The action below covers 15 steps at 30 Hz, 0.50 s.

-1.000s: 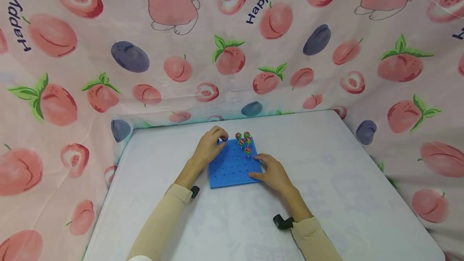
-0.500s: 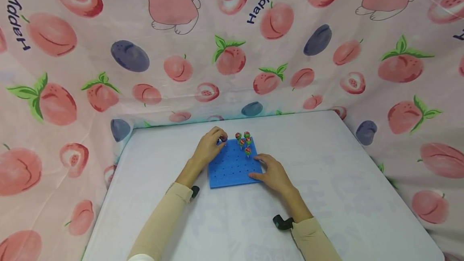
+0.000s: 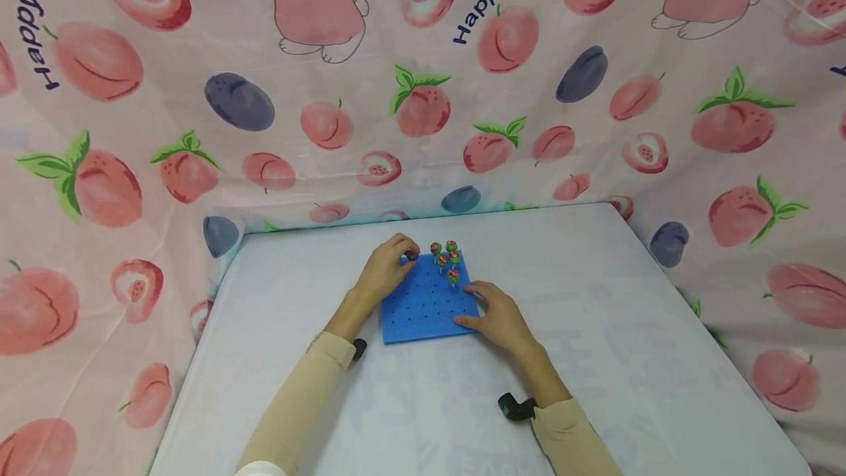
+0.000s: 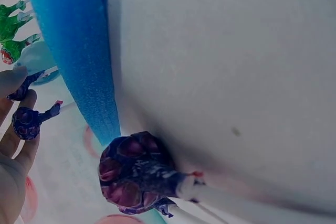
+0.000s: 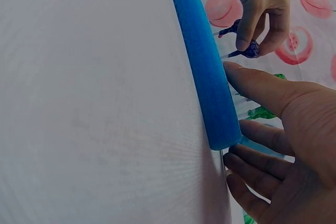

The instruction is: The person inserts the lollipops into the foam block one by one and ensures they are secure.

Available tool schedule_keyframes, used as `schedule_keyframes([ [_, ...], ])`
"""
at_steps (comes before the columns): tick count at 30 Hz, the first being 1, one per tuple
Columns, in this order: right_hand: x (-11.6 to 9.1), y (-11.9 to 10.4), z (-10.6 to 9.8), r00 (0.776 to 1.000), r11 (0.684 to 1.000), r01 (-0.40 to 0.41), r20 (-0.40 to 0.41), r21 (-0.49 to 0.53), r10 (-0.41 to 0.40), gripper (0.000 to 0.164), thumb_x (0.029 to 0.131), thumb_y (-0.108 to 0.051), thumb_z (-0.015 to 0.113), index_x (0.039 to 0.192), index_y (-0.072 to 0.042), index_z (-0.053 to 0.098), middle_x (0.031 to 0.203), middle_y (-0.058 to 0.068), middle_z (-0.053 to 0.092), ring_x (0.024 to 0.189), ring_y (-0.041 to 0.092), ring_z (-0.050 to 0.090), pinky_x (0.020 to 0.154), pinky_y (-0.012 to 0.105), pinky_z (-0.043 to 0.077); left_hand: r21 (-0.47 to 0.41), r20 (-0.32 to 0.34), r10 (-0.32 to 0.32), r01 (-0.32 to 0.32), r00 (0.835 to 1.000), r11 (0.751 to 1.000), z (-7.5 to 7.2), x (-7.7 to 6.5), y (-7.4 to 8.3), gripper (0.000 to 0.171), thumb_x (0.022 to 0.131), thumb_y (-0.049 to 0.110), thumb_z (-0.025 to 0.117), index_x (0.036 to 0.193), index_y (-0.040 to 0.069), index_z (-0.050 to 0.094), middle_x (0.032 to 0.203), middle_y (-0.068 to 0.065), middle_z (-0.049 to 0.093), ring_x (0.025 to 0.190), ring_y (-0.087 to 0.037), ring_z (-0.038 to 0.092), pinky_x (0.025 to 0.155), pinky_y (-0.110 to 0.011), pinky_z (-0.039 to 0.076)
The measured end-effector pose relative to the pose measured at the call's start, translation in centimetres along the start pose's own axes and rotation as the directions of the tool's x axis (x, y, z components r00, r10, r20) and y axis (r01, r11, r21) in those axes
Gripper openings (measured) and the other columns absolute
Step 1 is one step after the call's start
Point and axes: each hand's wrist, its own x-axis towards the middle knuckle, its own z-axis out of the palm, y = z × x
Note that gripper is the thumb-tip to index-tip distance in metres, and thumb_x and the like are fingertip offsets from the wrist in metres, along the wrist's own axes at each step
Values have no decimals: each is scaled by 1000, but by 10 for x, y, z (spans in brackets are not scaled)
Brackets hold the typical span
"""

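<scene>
From here I see a bare left hand and right hand, beige sleeves, a white patch low on the left, and rounded black wrist fittings

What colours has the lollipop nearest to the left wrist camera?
Dark purple with pinkish patches: the lollipop shows best in the left wrist view.

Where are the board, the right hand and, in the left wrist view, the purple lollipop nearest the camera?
Board (image 3: 423, 301): head view, bare top face.
Right hand (image 3: 499, 318): head view, back of hand.
Purple lollipop (image 4: 128, 174): left wrist view, wrapped head.
</scene>
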Motion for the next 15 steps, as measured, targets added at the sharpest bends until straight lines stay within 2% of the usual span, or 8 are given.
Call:
schedule_keyframes([
  [4,0,-1,0,1000,1000,2,-3,4,-2,70,82,-38,90,141,-11,64,152,12,56,147,36,45,119,55,37,14,-3,-3,3,1000,1000,-1,0,0,20,91,-1,79,107,10,72,110,-1,67,101,-17,70,91,-37,58],
  [8,-1,-2,0,1000,1000,1,-8,2,-1,70,82,-39,90,141,-12,65,152,12,56,147,36,45,119,55,38,18,-8,24,-24,1000,1000,-3,0,0,25,89,-2,80,111,8,73,110,-2,68,100,-19,70,91,-39,58],
  [11,-1,-2,1,1000,1000,-2,-3,-2,2,69,83,-39,90,141,-12,64,152,13,56,147,37,45,119,55,38,24,-15,47,-47,999,999,-4,0,1,29,88,-1,82,114,7,73,113,-4,69,100,-23,69,90,-40,58],
  [15,0,-2,1,1000,1000,-7,2,-9,7,70,83,-40,90,142,-12,64,152,13,55,147,37,45,119,55,38,31,-16,43,-42,999,999,-8,0,2,33,87,2,84,116,9,73,120,-5,68,103,-30,69,88,-41,58],
])
